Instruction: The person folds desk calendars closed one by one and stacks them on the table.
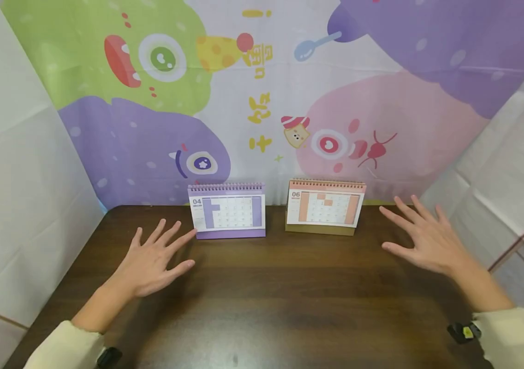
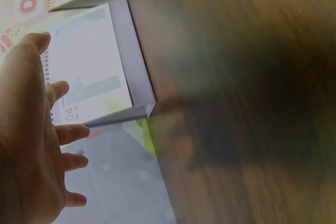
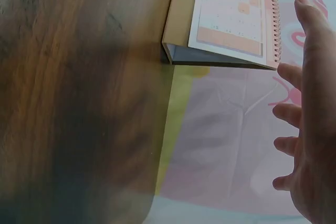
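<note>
Two spiral-bound desk calendars stand side by side near the back of the table. The left one is a purple calendar (image 1: 232,212) showing 04; the other is an orange-pink calendar (image 1: 324,207) on a brown base, showing 06. My left hand (image 1: 153,261) hovers to the left of the purple calendar with fingers spread, its index fingertip close to the calendar's lower left corner; whether they touch I cannot tell. To the right of the orange-pink calendar, my right hand (image 1: 428,238) is held apart from it, fingers spread and holding nothing. Both calendars also appear in the left wrist view.
The dark wooden table (image 1: 262,297) stretches in front of the calendars. Behind it hangs a cloth (image 1: 262,169) printed with cartoon monsters. White sheets flank the table, the left sheet (image 1: 22,169) and the right sheet (image 1: 488,154).
</note>
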{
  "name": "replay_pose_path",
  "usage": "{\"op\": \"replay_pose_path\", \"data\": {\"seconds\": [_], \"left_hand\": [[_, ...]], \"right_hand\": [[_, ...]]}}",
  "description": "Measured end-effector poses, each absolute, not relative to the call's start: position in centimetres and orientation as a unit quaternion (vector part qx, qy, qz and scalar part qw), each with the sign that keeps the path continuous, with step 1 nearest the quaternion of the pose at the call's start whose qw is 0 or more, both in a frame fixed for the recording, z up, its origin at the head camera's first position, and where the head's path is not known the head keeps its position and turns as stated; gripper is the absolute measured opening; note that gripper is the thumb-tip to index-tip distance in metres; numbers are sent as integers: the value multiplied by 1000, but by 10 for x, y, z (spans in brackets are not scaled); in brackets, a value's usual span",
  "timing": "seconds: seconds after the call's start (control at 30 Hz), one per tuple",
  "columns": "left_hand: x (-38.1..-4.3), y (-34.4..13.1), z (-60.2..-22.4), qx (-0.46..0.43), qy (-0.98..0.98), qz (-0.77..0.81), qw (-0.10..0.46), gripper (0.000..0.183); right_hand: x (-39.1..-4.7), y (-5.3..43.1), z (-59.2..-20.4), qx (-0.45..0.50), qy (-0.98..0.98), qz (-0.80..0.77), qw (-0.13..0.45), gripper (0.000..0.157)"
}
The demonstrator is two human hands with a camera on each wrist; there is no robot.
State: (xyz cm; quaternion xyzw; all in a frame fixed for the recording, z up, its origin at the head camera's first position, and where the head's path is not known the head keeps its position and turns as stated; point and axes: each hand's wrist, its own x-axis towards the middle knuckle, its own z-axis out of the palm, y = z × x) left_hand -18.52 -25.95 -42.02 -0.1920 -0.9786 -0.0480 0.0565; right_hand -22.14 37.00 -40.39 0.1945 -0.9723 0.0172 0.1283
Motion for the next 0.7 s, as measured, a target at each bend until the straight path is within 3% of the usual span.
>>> {"op": "replay_pose_path", "data": {"seconds": [0.7], "left_hand": [[-197,-214,-438,-216,-969,-99,74,69]], "right_hand": [[-225,361,-422,178,-966,117,149,81]]}}
